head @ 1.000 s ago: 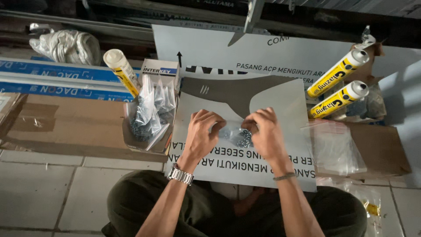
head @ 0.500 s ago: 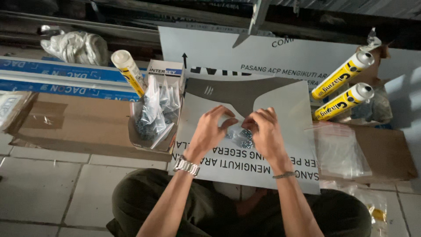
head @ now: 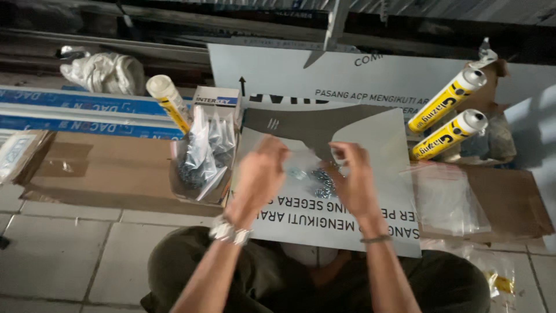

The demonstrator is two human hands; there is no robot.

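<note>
Raised since before, both hands (head: 310, 177) pinch a blurred clear bag (head: 313, 174) of screws.

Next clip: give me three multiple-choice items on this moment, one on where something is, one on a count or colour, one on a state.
1. Where does the open box of small clear packets stand?
A. beside the left hand
B. beside the right hand
C. behind the white panel

2. How many yellow sealant tubes lie together at the right?
A. one
B. two
C. four

3. What are the two hands doing?
A. resting flat on the floor
B. both holding one small clear bag
C. each lifting a tube

Key: 1 A, the box sits on the cardboard next to the left hand. 2 B, two tubes lie side by side there. 3 B, the left hand and right hand pinch the small clear bag of metal bits between them.
</note>
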